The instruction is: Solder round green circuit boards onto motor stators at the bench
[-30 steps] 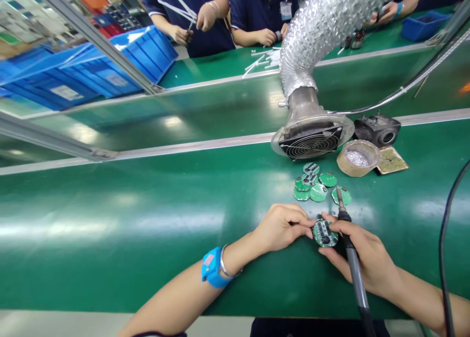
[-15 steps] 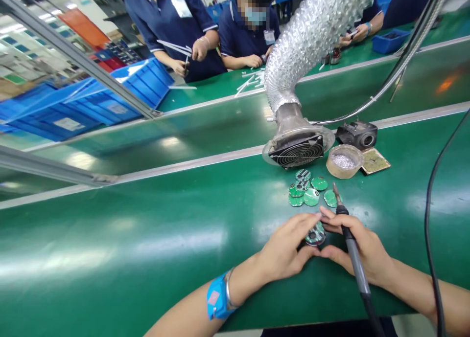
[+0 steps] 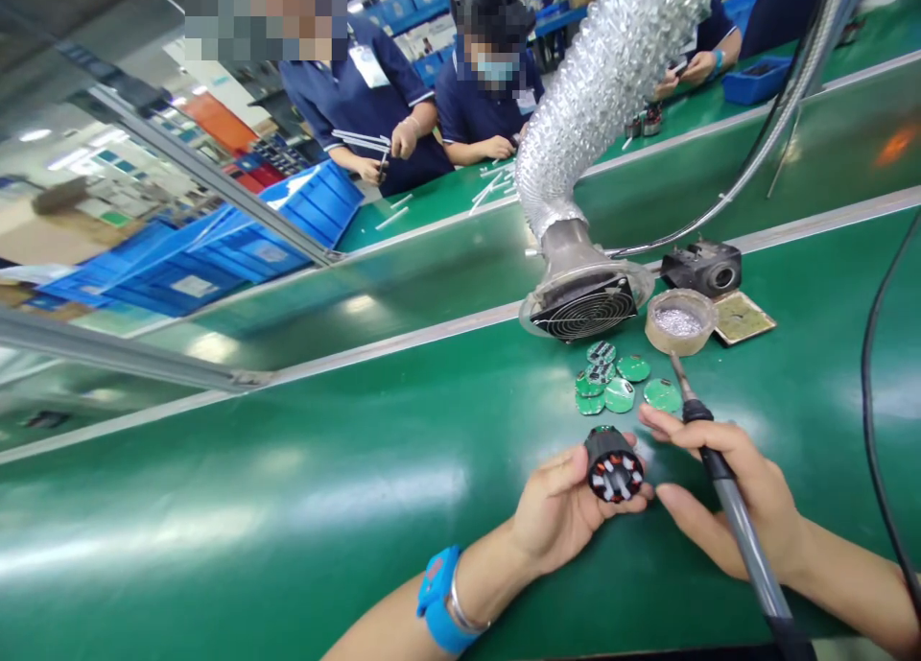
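Observation:
My left hand (image 3: 554, 517) is closed round a small motor stator (image 3: 615, 469). Its black body is tilted so that orange windings and white pieces face me, and a bit of green board shows on the far end. A soldering iron (image 3: 741, 527) rests in my right hand (image 3: 769, 498), gripped near the thumb and forefinger, its tip pointing away towards the solder bowl. The right fingertips are apart from the stator, just right of it. Beyond both hands lie several round green circuit boards (image 3: 619, 394), some overlapping.
A fume extractor hood (image 3: 586, 292) on a silver duct (image 3: 576, 95) hangs above the boards. Behind the iron's tip stand a solder bowl (image 3: 680, 323), a square pad (image 3: 744, 318) and a dark iron stand (image 3: 701, 266). A black cable (image 3: 867, 392) hangs at right. Co-workers sit across the bench.
My left hand has turned the stator so its winding side now faces me instead of the circuit board. My right hand has moved away from it to the right, with the soldering iron.

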Demonstrator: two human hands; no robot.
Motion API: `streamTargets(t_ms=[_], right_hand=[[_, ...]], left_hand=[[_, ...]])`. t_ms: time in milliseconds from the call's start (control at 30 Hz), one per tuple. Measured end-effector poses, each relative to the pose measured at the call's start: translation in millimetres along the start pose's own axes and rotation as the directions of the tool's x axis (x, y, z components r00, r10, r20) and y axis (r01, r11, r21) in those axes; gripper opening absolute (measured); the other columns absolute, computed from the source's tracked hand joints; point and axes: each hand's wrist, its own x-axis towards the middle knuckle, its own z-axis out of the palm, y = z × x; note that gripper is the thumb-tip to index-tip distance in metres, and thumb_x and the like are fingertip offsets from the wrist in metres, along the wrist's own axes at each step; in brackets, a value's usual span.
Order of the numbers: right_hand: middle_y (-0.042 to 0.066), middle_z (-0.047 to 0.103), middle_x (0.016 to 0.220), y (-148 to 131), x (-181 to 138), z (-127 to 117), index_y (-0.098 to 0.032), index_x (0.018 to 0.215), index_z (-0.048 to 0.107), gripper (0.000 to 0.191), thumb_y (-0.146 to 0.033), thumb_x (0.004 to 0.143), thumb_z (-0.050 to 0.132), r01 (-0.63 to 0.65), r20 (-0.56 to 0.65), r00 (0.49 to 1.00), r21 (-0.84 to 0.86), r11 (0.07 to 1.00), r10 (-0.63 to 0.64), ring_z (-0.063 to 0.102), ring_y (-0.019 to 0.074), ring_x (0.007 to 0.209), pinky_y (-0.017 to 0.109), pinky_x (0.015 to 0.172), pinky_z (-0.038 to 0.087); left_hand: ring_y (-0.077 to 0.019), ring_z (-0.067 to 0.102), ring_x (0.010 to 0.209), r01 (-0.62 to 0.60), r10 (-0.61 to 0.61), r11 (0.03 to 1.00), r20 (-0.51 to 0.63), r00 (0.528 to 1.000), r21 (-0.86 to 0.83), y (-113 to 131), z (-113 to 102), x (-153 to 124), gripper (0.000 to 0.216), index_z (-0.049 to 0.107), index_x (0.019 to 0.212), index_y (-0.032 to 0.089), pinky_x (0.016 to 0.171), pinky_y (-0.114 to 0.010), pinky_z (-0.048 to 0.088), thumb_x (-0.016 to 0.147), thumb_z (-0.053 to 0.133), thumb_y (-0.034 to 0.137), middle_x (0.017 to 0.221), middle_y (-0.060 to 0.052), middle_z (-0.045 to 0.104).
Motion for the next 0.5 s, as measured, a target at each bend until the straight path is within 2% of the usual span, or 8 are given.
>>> streamTargets(t_ms=[100,167,300,433,500], right_hand=[[0.016,0.065,0.124,-6.0,6.5,6.5,-0.019,0.117,0.045,0.035,-0.019,0.084,0.059,-0.001,0.079,0.997,-0.132,0.991,0.012,0.068,0.0209,0.106,0.028,0.088,0.058],[0.013,0.068,0.12,-4.2,7.2,10.9,-0.02,0.116,0.047,0.033,-0.017,0.084,0.051,0.039,0.143,0.99,-0.207,0.978,-0.009,0.07,0.0191,0.102,0.027,0.084,0.059],[0.009,0.072,0.11,9.2,4.1,11.9,-0.019,0.12,0.049,0.036,-0.012,0.085,0.042,0.216,0.175,0.97,-0.284,0.934,-0.171,0.072,0.0161,0.09,0.023,0.076,0.06],[0.006,0.073,0.109,21.2,0.2,10.6,-0.019,0.121,0.053,0.037,-0.016,0.084,0.048,0.379,0.217,0.922,-0.334,0.863,-0.321,0.073,0.0168,0.086,0.02,0.073,0.06],[0.004,0.073,0.109,26.2,-4.4,15.3,-0.023,0.117,0.058,0.037,-0.019,0.081,0.052,0.355,0.221,0.932,-0.402,0.844,-0.287,0.074,0.0192,0.086,0.021,0.069,0.061]], left_hand=[[-0.0171,0.06,0.081,-0.063,0.066,0.994,-0.038,0.997,0.091,-14.1,-0.5,0.0,0.052,0.069,0.109,0.011,0.077,-0.027,0.048,0.071,0.081,0.044,0.091,-0.009,0.065],[-0.0148,0.055,0.078,-0.09,0.095,0.983,-0.024,0.995,0.161,-25.4,-2.6,0.9,0.056,0.068,0.109,0.013,0.074,-0.024,0.043,0.069,0.082,0.049,0.086,-0.006,0.061],[-0.0127,0.048,0.078,-0.169,0.152,0.949,0.085,0.985,0.265,-39.1,-7.0,6.4,0.062,0.063,0.116,0.017,0.08,-0.025,0.039,0.07,0.078,0.057,0.088,-0.003,0.055],[-0.0171,0.051,0.092,-0.186,0.125,0.904,0.178,0.976,0.386,-38.5,-12.2,14.3,0.073,0.056,0.126,0.021,0.09,-0.031,0.038,0.071,0.072,0.066,0.1,-0.005,0.054],[-0.0232,0.053,0.1,-0.183,0.102,0.832,0.18,0.978,0.524,-39.4,-18.5,20.7,0.083,0.054,0.129,0.02,0.093,-0.035,0.04,0.067,0.067,0.074,0.104,-0.007,0.057]])
